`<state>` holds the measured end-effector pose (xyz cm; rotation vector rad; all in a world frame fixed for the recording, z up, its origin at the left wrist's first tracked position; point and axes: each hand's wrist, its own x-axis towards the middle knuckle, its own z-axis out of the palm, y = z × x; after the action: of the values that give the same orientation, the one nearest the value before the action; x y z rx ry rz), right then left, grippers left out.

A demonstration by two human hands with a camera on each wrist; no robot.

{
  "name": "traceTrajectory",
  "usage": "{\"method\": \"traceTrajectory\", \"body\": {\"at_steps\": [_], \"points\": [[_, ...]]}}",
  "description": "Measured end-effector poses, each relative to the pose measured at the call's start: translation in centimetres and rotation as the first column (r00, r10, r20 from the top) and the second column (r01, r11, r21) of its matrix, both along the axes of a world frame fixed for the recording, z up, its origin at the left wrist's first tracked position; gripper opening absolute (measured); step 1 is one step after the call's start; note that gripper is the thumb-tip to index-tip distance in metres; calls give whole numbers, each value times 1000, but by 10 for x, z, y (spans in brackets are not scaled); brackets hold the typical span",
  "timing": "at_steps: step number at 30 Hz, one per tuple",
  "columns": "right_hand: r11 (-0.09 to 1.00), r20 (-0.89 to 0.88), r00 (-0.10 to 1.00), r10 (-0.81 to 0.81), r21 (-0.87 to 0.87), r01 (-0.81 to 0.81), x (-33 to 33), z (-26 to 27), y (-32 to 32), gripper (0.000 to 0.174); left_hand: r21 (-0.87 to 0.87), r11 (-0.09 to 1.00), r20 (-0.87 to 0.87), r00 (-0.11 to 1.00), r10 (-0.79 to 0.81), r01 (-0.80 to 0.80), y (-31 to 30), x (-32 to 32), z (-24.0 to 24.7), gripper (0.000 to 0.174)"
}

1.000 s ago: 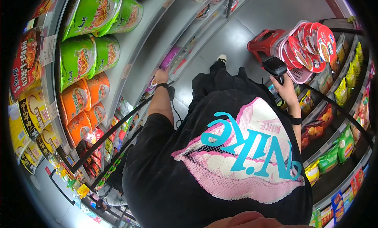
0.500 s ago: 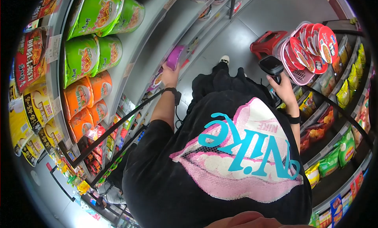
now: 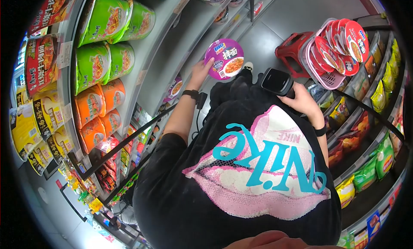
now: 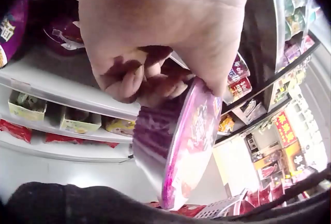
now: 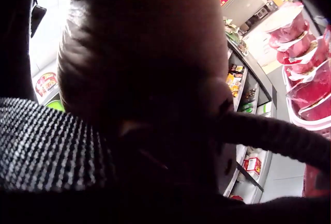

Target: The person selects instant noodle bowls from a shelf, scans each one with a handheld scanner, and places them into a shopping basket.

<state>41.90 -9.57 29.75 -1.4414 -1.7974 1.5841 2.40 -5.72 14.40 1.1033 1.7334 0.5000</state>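
My left hand [image 3: 202, 72] grips a purple instant noodle bowl [image 3: 224, 57] by its rim, lid turned up toward the head camera. In the left wrist view the bowl [image 4: 155, 136] hangs tilted on its side, with the thumb at the lid edge and curled fingers against the ribbed wall. A black handheld barcode scanner [image 3: 276, 81] is in my right hand [image 3: 303, 102], its head pointing toward the bowl with a gap between them. The scanner's handle is mostly hidden by the hand. In the right wrist view the hand is dark and the scanner is not discernible.
Another purple bowl [image 3: 174, 89] stands on the low left shelf. Green noodle buckets [image 3: 92, 64] and orange ones [image 3: 90, 102] fill the shelf above. To the right, a pink basket [image 3: 329, 80] of red-lidded bowls [image 3: 357, 40] sits on a red stool [image 3: 292, 51], beside snack shelves.
My left hand has drawn the purple bowl out from the shelf toward the body and turned its lid upward. My right hand has brought the scanner left, toward the bowl.
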Motion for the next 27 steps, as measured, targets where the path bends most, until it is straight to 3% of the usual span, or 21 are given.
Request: {"method": "traceTrajectory", "body": {"at_steps": [2, 8, 12, 16, 19, 22, 24, 27], "points": [[995, 25, 999, 40, -89, -38, -3, 8, 3, 37, -82, 996, 183, 981, 59, -45, 7, 12, 17, 58], [998, 0, 1000, 28, -64, -28, -6, 10, 4, 38, -107, 992, 253, 963, 88, -62, 11, 15, 3, 57], [1000, -23, 1000, -21, -11, 21, -7, 9, 1, 37, -119, 990, 250, 962, 107, -79, 18, 26, 37, 54], [993, -23, 993, -117, -14, 117, -4, 7, 2, 37, -187, 972, 408, 889, 208, -142, 31, 10, 54, 57], [986, 1, 986, -167, -29, 167, -3, 5, 4, 38, -68, 947, 358, 878, 318, -315, 48, -4, 56, 57], [975, 22, 978, -206, -78, 207, -2, 4, 3, 39, -89, 939, 391, 855, 341, -333, 68, -39, 67, 54], [973, 30, 976, -217, -73, 219, -3, 5, 2, 39, -6, 887, 494, 770, 404, -462, 80, -37, 81, 49], [971, 20, 974, -228, -71, 229, -3, 3, 1, 39, 75, 869, 468, 787, 403, -490, 96, -78, 69, 41]]}}
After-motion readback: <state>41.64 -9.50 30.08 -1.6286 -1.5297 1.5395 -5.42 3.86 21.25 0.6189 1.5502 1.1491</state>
